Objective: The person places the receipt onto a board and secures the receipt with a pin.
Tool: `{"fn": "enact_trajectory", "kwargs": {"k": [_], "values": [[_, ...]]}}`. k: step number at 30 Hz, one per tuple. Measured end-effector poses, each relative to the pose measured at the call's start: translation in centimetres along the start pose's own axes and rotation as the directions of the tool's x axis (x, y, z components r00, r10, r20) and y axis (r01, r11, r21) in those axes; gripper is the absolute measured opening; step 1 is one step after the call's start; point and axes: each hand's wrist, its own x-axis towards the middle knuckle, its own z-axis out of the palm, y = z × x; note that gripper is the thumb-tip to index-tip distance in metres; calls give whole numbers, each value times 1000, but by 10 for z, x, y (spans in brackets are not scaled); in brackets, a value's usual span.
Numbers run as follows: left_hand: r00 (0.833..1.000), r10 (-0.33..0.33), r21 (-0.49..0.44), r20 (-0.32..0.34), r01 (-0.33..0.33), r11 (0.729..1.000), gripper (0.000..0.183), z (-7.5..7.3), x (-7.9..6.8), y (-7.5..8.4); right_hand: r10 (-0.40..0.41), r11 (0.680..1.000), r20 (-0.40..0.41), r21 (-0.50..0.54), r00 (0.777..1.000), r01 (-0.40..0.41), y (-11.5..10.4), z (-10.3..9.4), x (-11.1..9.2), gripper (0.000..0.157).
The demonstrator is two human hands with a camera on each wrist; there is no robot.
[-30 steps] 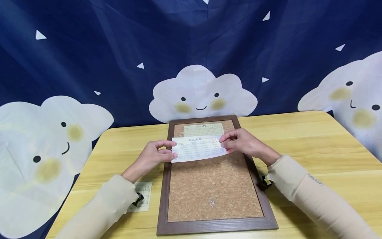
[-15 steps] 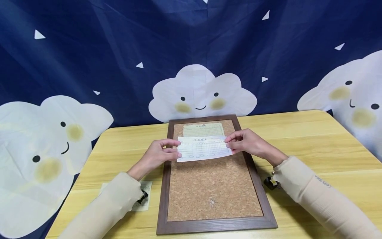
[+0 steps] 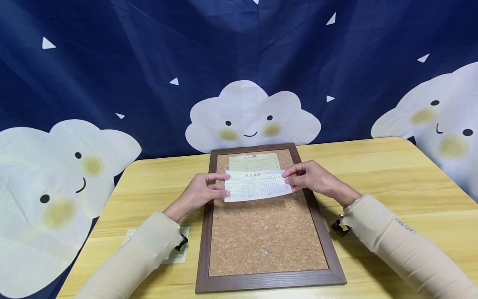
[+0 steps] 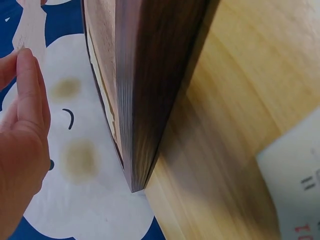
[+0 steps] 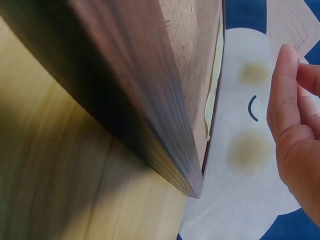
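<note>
Between both hands a white printed form slip point(image 3: 257, 185) is stretched out, its lower edge bowing slightly. My left hand point(image 3: 203, 191) pinches its left end between thumb and fingers, and my right hand point(image 3: 308, 179) pinches the right end the same way. The slip is held above a cork board point(image 3: 267, 236) with a dark brown wooden frame. Partly behind it, a yellowish form slip point(image 3: 254, 162) lies on the upper part of the cork. In the right wrist view, that yellowish slip point(image 5: 215, 85) shows edge-on against the cork, well apart from my hand point(image 5: 295, 120).
The board lies on a light wooden table point(image 3: 373, 174). Left of it, more printed paper point(image 3: 181, 255) lies partly under my left forearm. A dark blue cloth point(image 3: 160, 37) with white clouds hangs behind the table. A pale scuffed spot point(image 3: 264, 252) marks the lower cork.
Both hands have carried the white slip to the right over the board, mostly in the first half second. The yellowish slip and the board have stayed in place.
</note>
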Motion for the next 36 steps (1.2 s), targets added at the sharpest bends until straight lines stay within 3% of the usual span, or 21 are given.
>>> {"fn": "enact_trajectory", "kwargs": {"k": [36], "values": [[999, -11, -39, 31, 13, 999, 50, 5, 12, -7, 72, 997, 15, 20, 997, -72, 12, 5, 14, 25]]}}
